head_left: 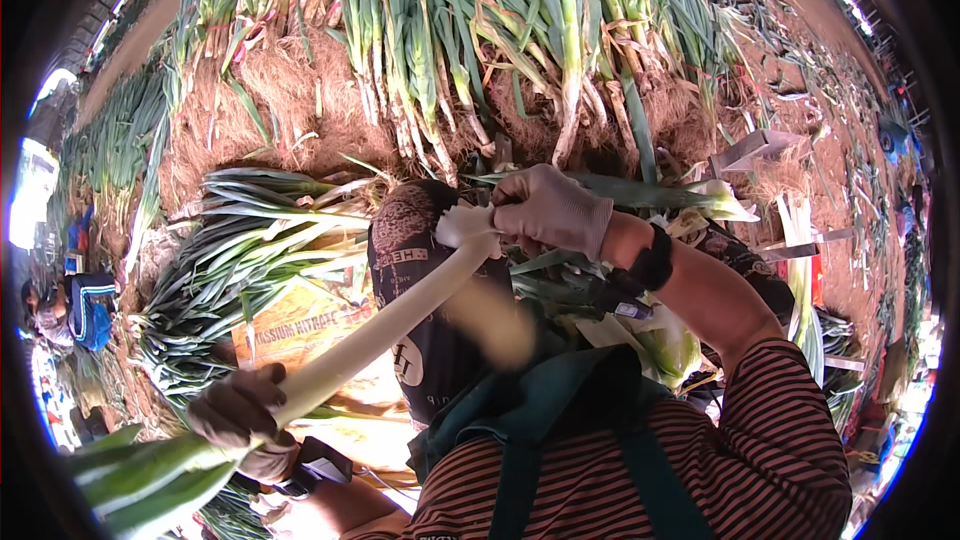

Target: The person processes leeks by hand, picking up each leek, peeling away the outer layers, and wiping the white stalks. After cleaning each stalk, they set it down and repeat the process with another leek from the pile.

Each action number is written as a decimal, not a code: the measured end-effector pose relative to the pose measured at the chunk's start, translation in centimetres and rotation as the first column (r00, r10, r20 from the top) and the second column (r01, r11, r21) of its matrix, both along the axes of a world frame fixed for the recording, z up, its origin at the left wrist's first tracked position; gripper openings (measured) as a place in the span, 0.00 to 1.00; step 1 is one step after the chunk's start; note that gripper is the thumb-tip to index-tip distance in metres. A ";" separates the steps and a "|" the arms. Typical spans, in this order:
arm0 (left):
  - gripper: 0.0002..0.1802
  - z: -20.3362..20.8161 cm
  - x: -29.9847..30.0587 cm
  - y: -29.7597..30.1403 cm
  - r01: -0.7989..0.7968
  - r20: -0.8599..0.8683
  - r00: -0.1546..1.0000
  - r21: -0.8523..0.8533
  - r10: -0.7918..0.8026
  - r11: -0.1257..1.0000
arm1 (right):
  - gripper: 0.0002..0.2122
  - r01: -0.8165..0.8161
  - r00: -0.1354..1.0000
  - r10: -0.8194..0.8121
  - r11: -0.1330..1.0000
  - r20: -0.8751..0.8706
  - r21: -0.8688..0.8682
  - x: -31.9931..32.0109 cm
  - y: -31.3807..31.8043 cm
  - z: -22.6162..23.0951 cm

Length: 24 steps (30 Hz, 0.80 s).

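A striped shirt (780, 430) is cropped; a smooth leek (375, 335), leaf tips hidden, is gripped by the left hand (243, 418), ragged end pinched by the right hand (550, 212)

Ahead and to my right I log reddish-brown soil (830, 100), strewn with leaf scraps (760, 45). On my right, an angled grey metal piece (745, 153) sits low; nearer me, a flat metal bar (790, 252) juts out beside a small red panel (817, 280), mostly hidden. Left of my knee I record a tan-orange printed sheet (285, 330), partly covered; whether sack or card, I cannot tell. Far left: a blue garment or bag (92, 310) with pale stripes. Above it, near the rim, a glaring white patch (36, 195). Far right: a small blue object (893, 142), kind unclear.
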State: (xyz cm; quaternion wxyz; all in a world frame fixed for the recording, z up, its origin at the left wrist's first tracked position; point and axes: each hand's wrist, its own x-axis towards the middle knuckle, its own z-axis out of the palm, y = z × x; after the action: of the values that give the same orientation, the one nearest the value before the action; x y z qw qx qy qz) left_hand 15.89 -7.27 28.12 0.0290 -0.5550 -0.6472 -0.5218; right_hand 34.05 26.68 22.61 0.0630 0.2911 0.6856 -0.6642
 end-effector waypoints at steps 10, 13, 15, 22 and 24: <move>0.06 3.7 2.5 2.2 0.605 0.122 0.784 0.067 -0.609 0.793 | 0.06 0.147 0.900 0.147 0.784 -0.410 0.604 4.0 5.3 -9.7; 0.06 3.2 1.6 1.5 0.617 0.182 0.770 0.037 -0.612 0.786 | 0.08 0.311 0.945 -0.197 0.791 -0.262 0.527 5.4 10.7 -13.4; 0.10 0.4 0.4 1.0 0.649 0.245 0.705 0.156 -0.666 0.745 | 0.12 0.658 0.753 -0.657 0.753 -0.025 0.016 4.6 8.9 -7.8; 0.14 4.6 0.8 3.4 0.405 0.446 0.711 0.372 -0.544 0.835 | 0.19 0.214 0.907 0.266 0.378 -0.327 0.901 1.4 0.7 -2.2; 0.23 6.0 1.5 3.7 -0.148 0.478 0.847 0.631 -0.232 0.761 | 0.17 0.032 0.998 -0.056 0.503 -0.005 0.864 1.5 4.7 -5.5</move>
State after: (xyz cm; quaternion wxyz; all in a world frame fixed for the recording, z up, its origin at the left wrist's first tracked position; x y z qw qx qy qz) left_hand 17.42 -3.61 34.09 0.0266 -0.3592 -0.3958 -0.8448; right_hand 35.58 31.34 17.14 -0.0991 0.3091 0.9168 -0.2326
